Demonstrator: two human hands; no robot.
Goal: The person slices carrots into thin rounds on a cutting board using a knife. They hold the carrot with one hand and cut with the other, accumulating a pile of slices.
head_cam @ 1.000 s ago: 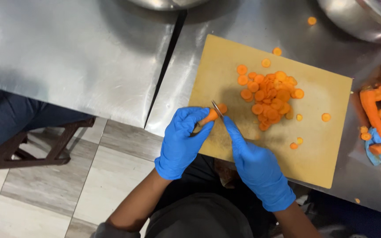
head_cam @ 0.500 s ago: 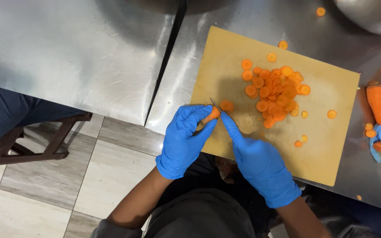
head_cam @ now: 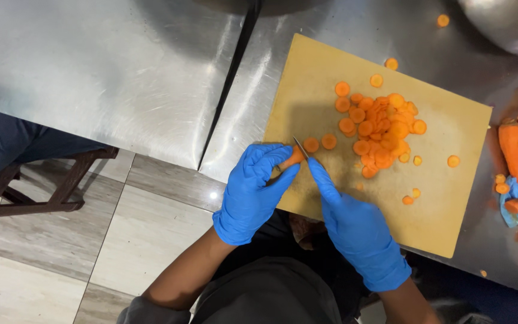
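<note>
Pinching a short carrot stub [head_cam: 293, 158] at the near-left edge of the tan cutting board [head_cam: 451, 204], the left hand [head_cam: 253, 192] in its blue glove has its grip shut around it. One knife [head_cam: 300, 147] is clasped by the gloved right hand [head_cam: 358, 231], blade against the stub's cut end. Two fresh slices [head_cam: 320, 143] lie just beyond. Farther on sits one heap of slices [head_cam: 382, 129], too many to count. Whole carrots [head_cam: 514, 153] lie on the steel counter [head_cam: 109, 66] at right.
</note>
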